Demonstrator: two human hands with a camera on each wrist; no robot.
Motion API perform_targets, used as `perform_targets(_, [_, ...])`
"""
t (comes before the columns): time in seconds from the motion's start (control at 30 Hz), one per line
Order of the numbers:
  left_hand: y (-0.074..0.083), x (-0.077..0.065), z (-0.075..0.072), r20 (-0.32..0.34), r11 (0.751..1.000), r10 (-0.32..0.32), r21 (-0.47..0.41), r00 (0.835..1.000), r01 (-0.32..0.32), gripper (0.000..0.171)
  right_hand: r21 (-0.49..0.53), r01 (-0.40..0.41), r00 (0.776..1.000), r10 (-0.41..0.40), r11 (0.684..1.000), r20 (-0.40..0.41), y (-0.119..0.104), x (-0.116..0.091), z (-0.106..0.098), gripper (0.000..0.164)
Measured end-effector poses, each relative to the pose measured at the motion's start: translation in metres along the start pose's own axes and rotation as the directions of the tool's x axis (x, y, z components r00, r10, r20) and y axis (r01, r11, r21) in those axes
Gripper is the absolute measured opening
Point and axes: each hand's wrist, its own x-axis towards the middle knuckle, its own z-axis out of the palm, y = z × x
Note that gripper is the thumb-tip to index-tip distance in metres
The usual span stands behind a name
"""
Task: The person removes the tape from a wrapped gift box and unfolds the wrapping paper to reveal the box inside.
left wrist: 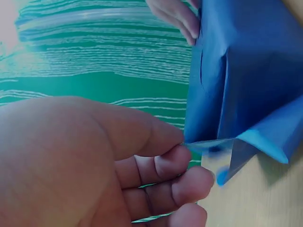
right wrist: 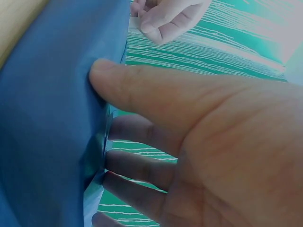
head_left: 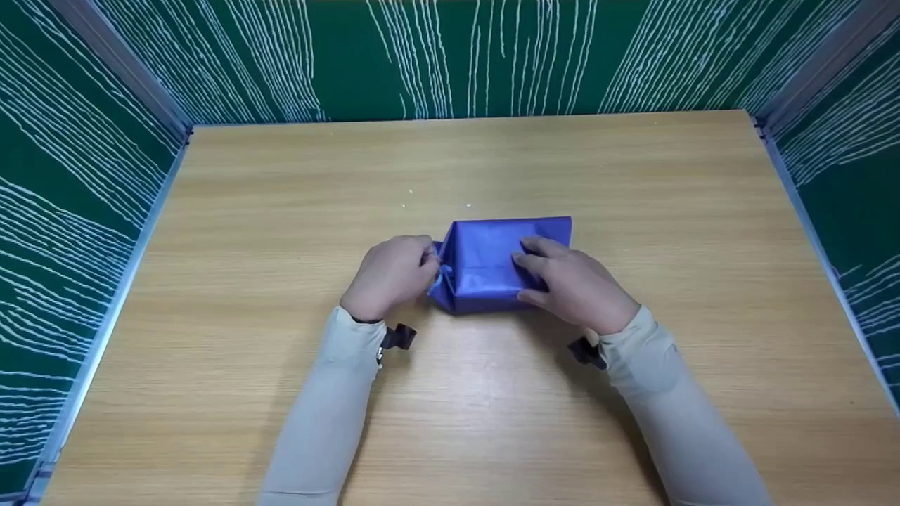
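A box-shaped package in shiny blue-purple wrapping paper [head_left: 492, 256] lies on the table between both hands. Its left end is unsealed, with folded flaps [left wrist: 265, 142] standing out and a lighter blue edge showing. My left hand [head_left: 395, 274] pinches the edge of the paper at that end between thumb and index finger; the other fingers [left wrist: 191, 182] curl loosely below. On the right part of the package's top rests my right hand [head_left: 580, 284], its fingers spread. The right thumb [right wrist: 106, 75] presses on the paper in the right wrist view.
The light wooden table [head_left: 281, 422] extends around the package. A few tiny white scraps [head_left: 468, 205] lie behind it. Green panels with white streaks [head_left: 492, 63] stand along the back and both sides, with grey posts [head_left: 126, 63] at the corners.
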Motion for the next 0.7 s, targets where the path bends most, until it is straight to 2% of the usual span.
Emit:
perform_targets(0.33, [-0.013, -0.005, -0.008, 0.018, 0.999, -0.042, -0.01, 0.999, 0.042, 0.031, 0.003, 0.0, 1.0, 0.0, 1.0, -0.005, 0.001, -0.001, 0.0, 0.061])
perform_targets(0.7, [-0.029, -0.01, -0.014, 0.122, 0.994, -0.089, -0.053, 0.989, 0.096, 0.033, 0.002, -0.007, 1.0, 0.007, 1.0, 0.007, -0.001, 0.001, -0.001, 0.061])
